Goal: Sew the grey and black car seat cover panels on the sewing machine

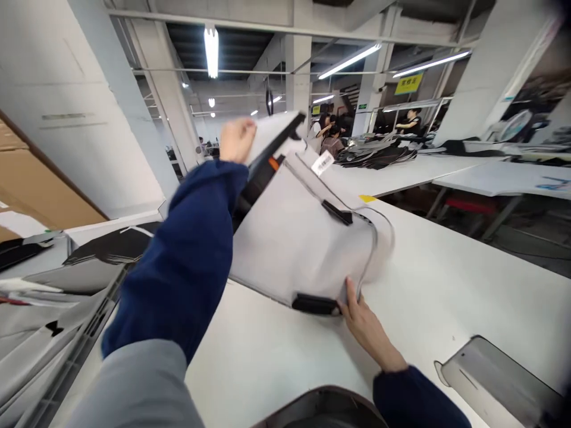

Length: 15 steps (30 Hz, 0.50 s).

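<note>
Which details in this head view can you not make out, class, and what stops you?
- Left hand: motion blur hides its grip on the grey fabric piece.
- White label: print too small.
- Yellow sign: characters too small.
- Grey panel: cut off by the bottom right corner.
- Right hand: fingertips tucked under the fabric edge.

Single head cam, worn high, faces forward and slightly down across white table (446, 285); close on raised arms, hall ceiling visible; wide-angle, tilted frame.

Pale grey matt cloth garment panel (294, 238) w/ black plastic-looking tabs (314, 304); smooth white matt tabletop (446, 285); dark blue soft cloth sleeve (187, 261); brown cardboard sheet (40, 184).
</note>
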Available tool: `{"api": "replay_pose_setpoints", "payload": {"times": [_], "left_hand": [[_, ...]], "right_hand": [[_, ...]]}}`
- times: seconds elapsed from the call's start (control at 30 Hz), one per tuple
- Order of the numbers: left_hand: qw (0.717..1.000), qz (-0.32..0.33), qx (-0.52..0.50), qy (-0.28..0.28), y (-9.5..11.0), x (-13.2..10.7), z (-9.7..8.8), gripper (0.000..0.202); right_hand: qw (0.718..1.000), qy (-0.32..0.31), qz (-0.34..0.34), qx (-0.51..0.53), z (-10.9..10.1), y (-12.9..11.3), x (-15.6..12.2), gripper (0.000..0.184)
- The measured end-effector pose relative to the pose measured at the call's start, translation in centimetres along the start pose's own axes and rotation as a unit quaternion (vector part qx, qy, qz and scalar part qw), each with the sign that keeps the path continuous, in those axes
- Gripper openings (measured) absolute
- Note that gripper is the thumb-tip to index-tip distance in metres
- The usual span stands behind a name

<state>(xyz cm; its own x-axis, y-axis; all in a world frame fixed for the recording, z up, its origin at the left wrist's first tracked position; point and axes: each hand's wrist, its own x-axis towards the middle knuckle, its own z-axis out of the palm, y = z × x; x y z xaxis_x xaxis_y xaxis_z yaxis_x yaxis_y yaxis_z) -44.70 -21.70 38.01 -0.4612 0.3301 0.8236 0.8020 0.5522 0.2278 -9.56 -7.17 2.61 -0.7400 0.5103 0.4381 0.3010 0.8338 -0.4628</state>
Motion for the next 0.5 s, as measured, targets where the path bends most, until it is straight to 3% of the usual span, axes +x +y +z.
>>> {"api": "replay_pose_setpoints", "payload": {"times": [0.07, 0.1, 0.17, 0.2, 0.3, 0.4, 0.43, 0.5], "left_hand": [[0.989, 0.119, -0.002, 0.092, 5.0, 2.8, -5.0, 0.034], [0.977, 0.184, 0.003, 0.107, 7.7, 3.2, -7.1, 0.041], [0.956, 0.277, 0.032, 0.092, 13.0, 2.1, -9.8, 0.058], [0.949, 0.306, 0.035, 0.066, 15.3, 0.9, -10.4, 0.062], [0.942, 0.332, 0.035, -0.014, 20.0, -4.4, -9.2, 0.049], [0.934, 0.337, 0.034, -0.112, 20.7, -9.7, -4.9, 0.034], [0.927, 0.346, 0.028, -0.146, 20.2, -11.1, -3.3, 0.032], [0.911, 0.361, 0.003, -0.197, 18.5, -13.0, -1.2, 0.029]], "right_hand": [[0.999, -0.031, -0.017, -0.017, -2.0, -1.6, 3.0, 0.045], [0.999, -0.04, -0.025, 0.013, -3.6, -2.7, 3.9, 0.041], [0.985, -0.046, -0.024, 0.164, -7.3, -5.4, 4.9, 0.046], [0.963, -0.035, -0.016, 0.267, -9.1, -6.8, 5.1, 0.052], [0.843, 0.022, 0.004, 0.537, -13.0, -10.0, 5.2, 0.057], [0.718, 0.059, 0.043, 0.692, -13.9, -10.6, 4.6, 0.048], [0.693, 0.063, 0.068, 0.715, -13.7, -10.4, 4.2, 0.043], [0.677, 0.046, 0.119, 0.725, -13.0, -9.7, 3.5, 0.037]]}}
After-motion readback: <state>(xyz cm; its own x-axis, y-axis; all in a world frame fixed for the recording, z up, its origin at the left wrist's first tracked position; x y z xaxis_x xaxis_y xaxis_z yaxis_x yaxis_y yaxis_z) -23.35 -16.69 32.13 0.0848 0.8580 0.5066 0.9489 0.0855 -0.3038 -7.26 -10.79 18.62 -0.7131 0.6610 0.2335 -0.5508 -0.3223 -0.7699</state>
